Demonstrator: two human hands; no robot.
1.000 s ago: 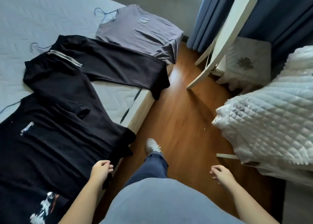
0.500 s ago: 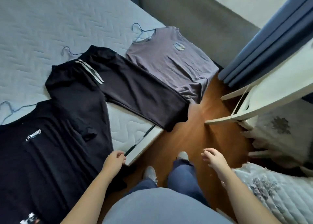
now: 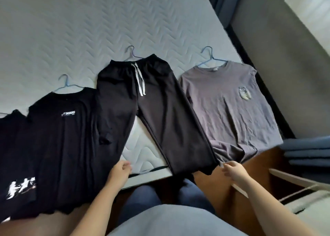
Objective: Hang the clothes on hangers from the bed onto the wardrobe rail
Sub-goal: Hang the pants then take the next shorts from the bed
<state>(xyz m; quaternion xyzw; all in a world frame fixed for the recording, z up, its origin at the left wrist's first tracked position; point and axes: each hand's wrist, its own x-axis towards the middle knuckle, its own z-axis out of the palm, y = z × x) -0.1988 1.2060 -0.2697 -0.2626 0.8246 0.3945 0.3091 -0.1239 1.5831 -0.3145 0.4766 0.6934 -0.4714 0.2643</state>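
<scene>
One black shirt (image 3: 12, 137) is cut off at left; left hand (image 3: 119, 172) and right hand (image 3: 234, 172) hover loosely curled, empty.

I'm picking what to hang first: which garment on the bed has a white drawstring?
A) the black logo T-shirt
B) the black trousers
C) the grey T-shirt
B: the white drawstring lies at the waistband of the black trousers, the middle garment.
</scene>
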